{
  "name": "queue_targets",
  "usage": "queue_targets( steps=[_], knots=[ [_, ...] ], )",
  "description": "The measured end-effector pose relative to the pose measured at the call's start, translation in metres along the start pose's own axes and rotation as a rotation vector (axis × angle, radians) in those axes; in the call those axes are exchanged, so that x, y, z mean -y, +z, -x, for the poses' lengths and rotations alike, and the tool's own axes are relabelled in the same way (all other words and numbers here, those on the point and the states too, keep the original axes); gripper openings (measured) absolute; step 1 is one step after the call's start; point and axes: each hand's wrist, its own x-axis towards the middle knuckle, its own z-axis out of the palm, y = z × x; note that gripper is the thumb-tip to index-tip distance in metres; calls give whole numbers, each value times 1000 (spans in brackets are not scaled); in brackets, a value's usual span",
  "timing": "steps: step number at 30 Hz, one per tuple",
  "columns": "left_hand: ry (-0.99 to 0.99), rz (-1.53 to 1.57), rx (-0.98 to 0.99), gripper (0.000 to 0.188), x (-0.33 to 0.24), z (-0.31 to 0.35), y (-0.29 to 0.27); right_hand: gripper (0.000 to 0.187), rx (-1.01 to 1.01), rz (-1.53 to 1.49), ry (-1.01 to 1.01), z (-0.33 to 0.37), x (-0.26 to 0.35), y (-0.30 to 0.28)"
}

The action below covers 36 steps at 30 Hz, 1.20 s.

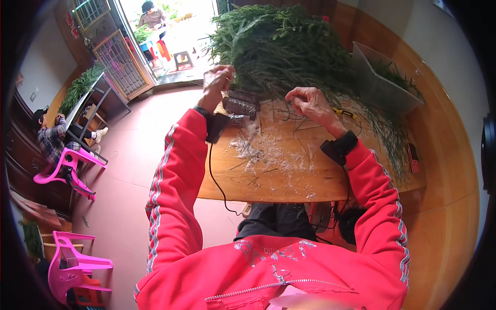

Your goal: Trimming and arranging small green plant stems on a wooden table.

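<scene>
Branches [279, 51] on table [289, 183], left of bin [383, 92]

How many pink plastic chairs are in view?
2. One pink chair is at the left, by the person in the plaid shirt; the other pink chair is at the lower left. Others may be hidden.

Daylight's blasting thru the doorway [194, 31], totally blown out. Pink floor [150, 124] nearby looks kinda washed out, evergreen pile's [279, 62] underside is shadowy. Heavy fisheye bend, blk vignette @ edges tbh.
</scene>
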Motion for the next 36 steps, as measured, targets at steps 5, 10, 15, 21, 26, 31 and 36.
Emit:
queue_targets(
  steps=[5, 10, 15, 21, 26, 31, 36],
  knots=[
    [-135, 44, 91, 17, -34, 66, 56, 17, -31, 0, -23, -1, 9, 12],
    [-57, -39, 158, 14, -27, 104, 104, 31, -107, -140, 9, -4, 12, 23],
    [99, -248, 188, 9, -12, 112, 123, 36, -299, -56, 165, 3, 1, 17],
    [190, -505, 168, 10, -17, 114, 125, 28, -372, -27, 154, 18, -23, 1],
    [226, -264, 86, 16, -19, 121, 126, 16, -442, -330, 185, 30, -26, -6],
    [325, -207, 47, 18, -37, 129, 132, 13, -471, -800, 123, 35, -38, -10],
    [204, -145, 226, 15, -32, 128, 121, 18, -519, -994, 54, 38, -59, -3]
  ],
)
